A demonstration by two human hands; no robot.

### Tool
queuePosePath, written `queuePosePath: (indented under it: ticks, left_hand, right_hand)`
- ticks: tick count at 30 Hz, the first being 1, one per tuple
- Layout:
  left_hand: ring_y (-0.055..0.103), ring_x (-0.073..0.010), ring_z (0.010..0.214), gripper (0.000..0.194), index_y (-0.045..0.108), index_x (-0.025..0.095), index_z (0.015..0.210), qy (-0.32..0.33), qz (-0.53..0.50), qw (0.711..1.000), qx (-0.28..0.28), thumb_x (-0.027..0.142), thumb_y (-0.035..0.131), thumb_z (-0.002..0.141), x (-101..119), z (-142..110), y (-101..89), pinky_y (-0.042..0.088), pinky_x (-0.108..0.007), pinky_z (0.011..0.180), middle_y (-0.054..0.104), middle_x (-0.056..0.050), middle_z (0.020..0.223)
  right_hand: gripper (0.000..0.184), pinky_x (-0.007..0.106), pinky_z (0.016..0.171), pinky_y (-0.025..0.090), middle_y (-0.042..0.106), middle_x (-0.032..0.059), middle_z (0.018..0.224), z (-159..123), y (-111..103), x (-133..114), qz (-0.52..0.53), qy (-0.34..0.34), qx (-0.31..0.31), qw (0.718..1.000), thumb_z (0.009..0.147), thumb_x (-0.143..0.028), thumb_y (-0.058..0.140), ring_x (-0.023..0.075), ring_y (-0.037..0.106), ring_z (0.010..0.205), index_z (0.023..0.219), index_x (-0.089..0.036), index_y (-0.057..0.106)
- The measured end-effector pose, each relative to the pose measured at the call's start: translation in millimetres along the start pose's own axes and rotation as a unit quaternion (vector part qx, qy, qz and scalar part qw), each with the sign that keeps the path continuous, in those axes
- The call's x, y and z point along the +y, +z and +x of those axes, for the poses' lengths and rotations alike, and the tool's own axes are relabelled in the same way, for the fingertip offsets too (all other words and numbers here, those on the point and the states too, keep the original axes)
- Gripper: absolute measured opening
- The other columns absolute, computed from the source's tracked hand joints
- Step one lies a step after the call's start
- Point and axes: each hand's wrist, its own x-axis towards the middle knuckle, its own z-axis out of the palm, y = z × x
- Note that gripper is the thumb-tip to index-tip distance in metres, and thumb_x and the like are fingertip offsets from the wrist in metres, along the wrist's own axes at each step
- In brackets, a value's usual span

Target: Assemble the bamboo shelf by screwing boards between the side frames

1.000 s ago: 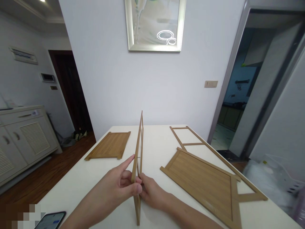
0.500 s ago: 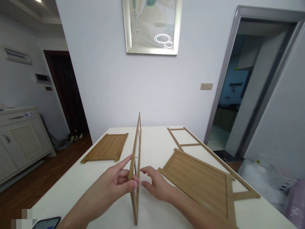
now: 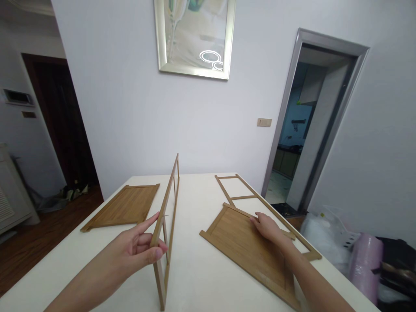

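Observation:
My left hand (image 3: 136,247) is closed around the near part of a narrow wooden frame (image 3: 176,212), which stands on its long edge with crossbars inside it. A thin metal pin juts from the frame's upper rail near my index finger. Over the right side of the table, my right hand (image 3: 268,227) is at the far edge of a slatted wooden panel (image 3: 242,236) lying flat. Its fingers are slightly apart, and whether they touch the panel I cannot tell. My right forearm covers part of that panel.
Another wooden panel (image 3: 126,203) lies at the left on the white table (image 3: 191,268). A second open wooden frame (image 3: 243,197) lies flat along the right edge, partly under the right panel. Beyond that edge are plastic bags (image 3: 320,236) and a pink roll (image 3: 365,264).
My right hand has moved right, from beside the upright frame to the far edge of the right panel. My left hand keeps hold of the frame. The view has turned to the right.

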Motion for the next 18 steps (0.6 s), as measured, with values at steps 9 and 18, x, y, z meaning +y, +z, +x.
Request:
queuePosePath:
  ticks: [9, 18]
  left_hand:
    - [0.066, -0.0255, 0.104, 0.11, 0.013, 0.018, 0.155, -0.009, -0.001, 1.0, -0.002, 0.051, 0.076, 0.071, -25, 14, -15.2, 0.05, -0.035, 0.094, 0.075, -0.007, 0.101]
    - [0.066, -0.0256, 0.105, 0.106, 0.011, 0.019, 0.155, 0.0, 0.014, 1.0, 0.006, 0.052, 0.072, 0.075, -29, 13, -14.4, 0.049, -0.036, 0.099, 0.075, -0.005, 0.102]
  right_hand:
    - [0.034, 0.042, 0.087, 0.053, 0.059, 0.0082, 0.123, 14, 16, 10, 0.025, 0.028, -0.056, 0.998, 0.093, -0.037, 0.059, 0.021, 0.061, 0.103, 0.121, -0.018, 0.057]
    - [0.023, 0.035, 0.081, 0.046, 0.072, 0.0082, 0.083, 1, -35, -1, 0.184, -0.014, 0.022, 0.983, 0.083, -0.036, 0.063, 0.0245, 0.065, 0.084, 0.079, -0.015, 0.072]
